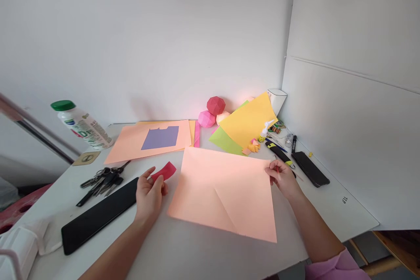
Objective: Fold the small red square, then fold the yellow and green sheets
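Observation:
Between the fingers of my left hand (151, 192) is a small strip of red paper (166, 170), held just left of a large peach sheet. My right hand (284, 177) pinches the upper right corner of that peach paper sheet (210, 183). A diagonal crease runs through the sheet's lower middle. Something thin and red shows at my right fingers, too small to name. Behind the sheet's right end lie small orange paper scraps (252, 146) and a little glue bottle (264, 132).
Stacked sheets with a purple piece (160, 138) lie at the back left, near a white bottle with a green cap (82, 127). Keys (103, 180) and a long black object (100, 216) lie left. Paper balls (215, 106), a yellow sheet (249, 118), a cutter (278, 153) and a phone (310, 169) are beyond.

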Tool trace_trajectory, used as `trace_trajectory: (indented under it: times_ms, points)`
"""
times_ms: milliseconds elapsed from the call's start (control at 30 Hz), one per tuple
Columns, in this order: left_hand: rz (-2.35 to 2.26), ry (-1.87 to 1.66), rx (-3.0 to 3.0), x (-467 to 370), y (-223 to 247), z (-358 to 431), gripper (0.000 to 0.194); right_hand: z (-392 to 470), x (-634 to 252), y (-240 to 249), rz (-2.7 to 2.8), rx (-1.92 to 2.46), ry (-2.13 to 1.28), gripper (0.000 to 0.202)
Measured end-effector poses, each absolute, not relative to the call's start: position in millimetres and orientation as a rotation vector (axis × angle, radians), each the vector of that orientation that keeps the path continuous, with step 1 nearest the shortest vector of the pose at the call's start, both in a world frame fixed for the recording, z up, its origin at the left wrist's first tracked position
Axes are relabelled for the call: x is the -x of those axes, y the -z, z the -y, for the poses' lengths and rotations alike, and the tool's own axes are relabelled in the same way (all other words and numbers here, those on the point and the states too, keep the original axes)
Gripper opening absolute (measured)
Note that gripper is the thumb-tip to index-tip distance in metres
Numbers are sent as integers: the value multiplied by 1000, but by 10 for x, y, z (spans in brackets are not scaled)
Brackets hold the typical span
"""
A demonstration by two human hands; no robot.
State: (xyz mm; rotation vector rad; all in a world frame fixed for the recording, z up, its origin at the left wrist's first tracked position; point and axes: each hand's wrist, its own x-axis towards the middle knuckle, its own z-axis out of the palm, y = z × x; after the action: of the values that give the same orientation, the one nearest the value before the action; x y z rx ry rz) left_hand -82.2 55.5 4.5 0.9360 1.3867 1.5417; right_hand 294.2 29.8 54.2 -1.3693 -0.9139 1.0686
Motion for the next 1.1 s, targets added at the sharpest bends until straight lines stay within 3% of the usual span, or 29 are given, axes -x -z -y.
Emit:
trace_trajectory:
  times_ms: [400,533,700,767,867,933,1100]
  points:
    - [-1469,-1779,-921,835,-68,-592,20,-362,-2778,-272,686,1239,-1039,41]
    - [-1490,-1821,-1180,805,-67,-490,12,-372,-2748,-212,664,1201,-1063,39]
    - [-1396,-1610,-1702,734,-55,-258,12,-381,-2727,-158,637,1160,-1092,36]
    - [-1260,-1541,-2093,683,-61,-194,18,-390,-2689,-139,633,1150,-1112,37]
    - [-1066,-1347,-2672,595,-54,-162,52,-395,-2577,-134,706,1138,-1195,40]
    - [-1060,-1128,-2794,557,-28,-186,65,-383,-2487,-149,854,1139,-1289,40]
    - [-1210,-618,-2710,575,71,-315,56,-309,-2388,-146,1242,1221,-1315,39]
